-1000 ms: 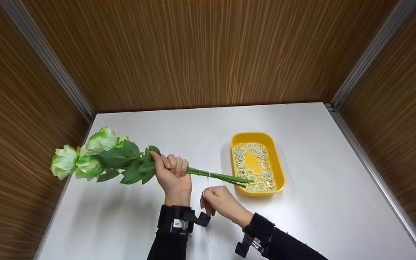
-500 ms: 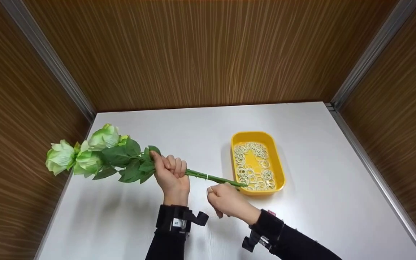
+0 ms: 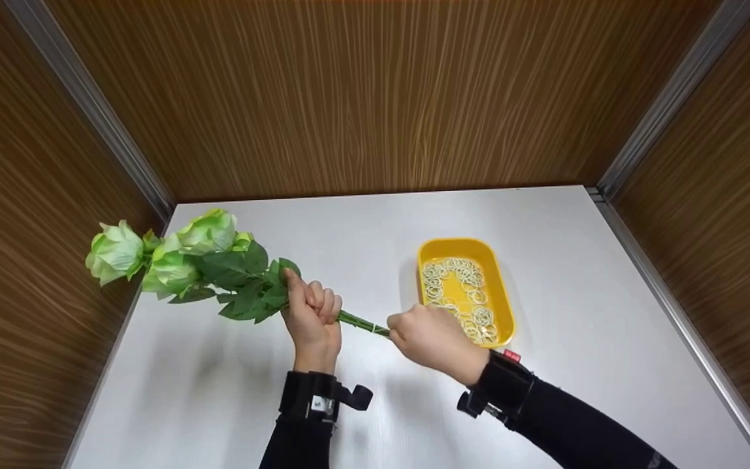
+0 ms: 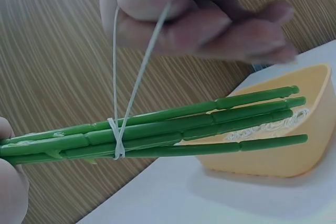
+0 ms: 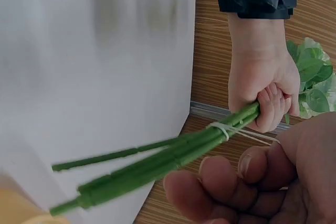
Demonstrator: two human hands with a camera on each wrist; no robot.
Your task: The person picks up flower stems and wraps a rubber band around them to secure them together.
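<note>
Left hand: the left hand (image 3: 312, 311) is a closed fist round the flower stems (image 3: 362, 323), just below the leaves (image 3: 248, 286); thumb up, knuckles toward the camera on the head.

Right hand: the right hand (image 3: 430, 335) sits just right of the left one, its fingers (image 4: 210, 27) curled and pinching a stretched rubber band (image 4: 123, 103). In the left wrist view the band runs from those fingers down to the stems, where it is wound round them.

Stems: four green stems lie bunched side by side, crossing from the left fist to beneath the right hand. In the right wrist view their cut ends (image 5: 84, 192) fan apart past the right hand's fingers.

Blooms: pale green flower heads (image 3: 160, 251) stand out to the left of the left hand, raised above the white table (image 3: 577, 293).

Band wrap: the wound part (image 5: 223, 129) sits on the stems between the two hands, nearer the left fist.

Tray: a yellow tray (image 3: 502, 306) lies on the table just beyond the right hand, holding many loose rubber bands (image 3: 459, 286).
</note>
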